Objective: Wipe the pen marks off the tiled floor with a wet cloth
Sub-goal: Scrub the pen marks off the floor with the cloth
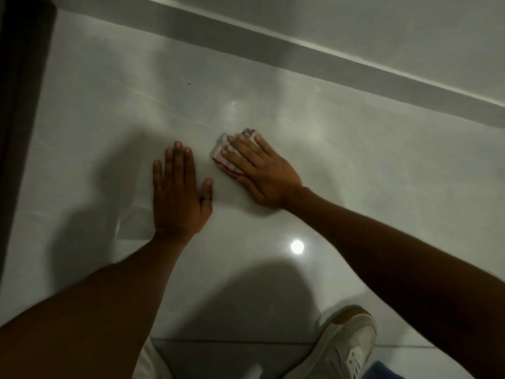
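Note:
My right hand [258,170] presses flat on a folded white cloth with red stripes [222,157], which lies on the glossy pale tiled floor [355,187]. Only the cloth's left and far edges show from under my fingers. My left hand [177,195] rests flat on the tile just to the left of the cloth, fingers spread, a dark ring on the thumb, holding nothing. A tiny dark mark [189,84] sits on the tile further away. I cannot make out any pen marks beside the cloth.
A grey skirting board and wall [355,64] run diagonally across the back. A dark door or frame [19,91] stands at the left edge. My white sneaker [347,343] is planted at the bottom right, next to a blue object [382,372]. A lamp reflection [297,246] shines on the tile.

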Tool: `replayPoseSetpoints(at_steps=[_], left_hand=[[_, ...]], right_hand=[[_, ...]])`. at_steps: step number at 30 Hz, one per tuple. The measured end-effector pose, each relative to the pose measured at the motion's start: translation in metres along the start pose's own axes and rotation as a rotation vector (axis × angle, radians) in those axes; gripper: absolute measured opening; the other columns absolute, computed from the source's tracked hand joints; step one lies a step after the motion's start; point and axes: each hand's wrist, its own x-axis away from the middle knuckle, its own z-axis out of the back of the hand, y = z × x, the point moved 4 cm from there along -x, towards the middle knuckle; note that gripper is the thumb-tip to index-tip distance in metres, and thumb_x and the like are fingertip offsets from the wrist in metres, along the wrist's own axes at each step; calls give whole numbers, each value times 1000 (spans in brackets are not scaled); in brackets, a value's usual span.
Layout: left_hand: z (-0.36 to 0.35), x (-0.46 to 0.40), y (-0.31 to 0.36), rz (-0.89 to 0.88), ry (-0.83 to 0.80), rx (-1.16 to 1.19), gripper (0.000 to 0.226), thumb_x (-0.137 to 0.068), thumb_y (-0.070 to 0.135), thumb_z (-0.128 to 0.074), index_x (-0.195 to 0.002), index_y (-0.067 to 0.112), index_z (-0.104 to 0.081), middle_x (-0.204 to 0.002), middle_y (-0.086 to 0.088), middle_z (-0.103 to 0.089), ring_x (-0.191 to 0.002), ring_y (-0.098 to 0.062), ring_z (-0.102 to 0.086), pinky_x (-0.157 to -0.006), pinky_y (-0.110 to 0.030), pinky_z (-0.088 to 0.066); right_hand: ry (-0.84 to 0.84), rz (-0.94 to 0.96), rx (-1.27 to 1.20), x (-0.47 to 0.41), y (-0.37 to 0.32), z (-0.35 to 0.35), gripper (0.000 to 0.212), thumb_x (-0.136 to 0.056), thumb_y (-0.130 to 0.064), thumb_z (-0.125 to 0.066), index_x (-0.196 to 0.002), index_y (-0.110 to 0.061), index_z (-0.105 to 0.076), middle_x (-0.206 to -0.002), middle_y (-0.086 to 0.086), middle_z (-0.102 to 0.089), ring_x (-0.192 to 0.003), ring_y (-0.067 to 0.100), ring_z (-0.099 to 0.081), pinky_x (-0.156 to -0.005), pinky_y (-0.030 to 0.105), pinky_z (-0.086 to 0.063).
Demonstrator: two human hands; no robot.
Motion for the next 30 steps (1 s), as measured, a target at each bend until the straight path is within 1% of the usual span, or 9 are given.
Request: replayPoseSetpoints(at_steps=[2,4,8,12,14,17,23,27,30], left_hand=[[0,0,-1,2,2,11,76,-109,45,-38,-168,-1,-24,-177,-23,-23,-165,-40,-20,-135,-59,-15],[0,0,0,2,0,11,76,-109,46,-37,-168,-1,-22,-177,-23,-22,-166,-40,-19,-136,-59,-15],[-1,0,0,4,-2,13,77,-109,47,-36,-169,0,-20,-178,-23,-19,-166,-39,-17,-136,-58,-14],[-2,0,0,3,14,36,77,-109,46,-36,-169,0,-22,-177,-23,-21,-166,-39,-18,-135,-59,-15],[-2,-1,-1,6,29,51,76,-108,44,-37,-168,0,-24,-177,-23,-23,-166,-39,-19,-135,-60,-16],[-1,0,-1,-1,36,45,75,-108,42,-39,-168,0,-25,-177,-23,-23,-166,-40,-19,-135,-60,-16],[-3,-2,-3,-8,23,4,75,-109,44,-35,-168,-1,-24,-177,-23,-23,-166,-39,-19,-135,-58,-16],[-1,0,-3,-19,52,-32,72,-112,45,-31,-167,-2,-27,-175,-25,-27,-165,-39,-22,-134,-59,-20],[-2,0,-2,-30,51,-38,71,-113,42,-34,-167,-3,-26,-175,-26,-26,-165,-40,-21,-135,-59,-19]], right_hand=[[13,-28,40,23,30,2,57,-113,-35,-28,-168,-20,-26,-176,13,-25,-165,32,-19,-135,57,-13],[77,-175,23,46,59,6,56,-112,-30,-30,-167,-20,-29,-175,13,-29,-165,33,-21,-133,61,-17],[189,-729,-50,79,74,9,57,-111,-29,-34,-167,-16,-28,-176,18,-25,-165,36,-20,-134,58,-14],[307,-1291,-134,77,27,-2,61,-112,-33,-31,-168,-10,-19,-178,16,-18,-165,35,-16,-136,55,-9],[353,-1406,-181,64,-7,-9,65,-111,-36,-33,-168,-8,-17,-177,19,-17,-164,40,-17,-135,57,-9],[300,-1298,-178,36,-42,-19,70,-111,-44,-28,-169,-11,-9,-179,17,-8,-166,37,-8,-137,56,-5],[321,-1205,-219,-42,-27,-9,70,-110,-49,-21,-170,-14,-7,-179,17,-6,-167,36,-3,-135,61,-5],[218,-871,-207,-103,-20,3,70,-110,-50,-13,-170,-16,-2,-179,16,1,-167,34,2,-136,58,-4],[144,-577,-135,-111,-24,5,66,-110,-48,-16,-170,-20,-8,-180,13,-5,-167,32,-3,-136,57,-7]])
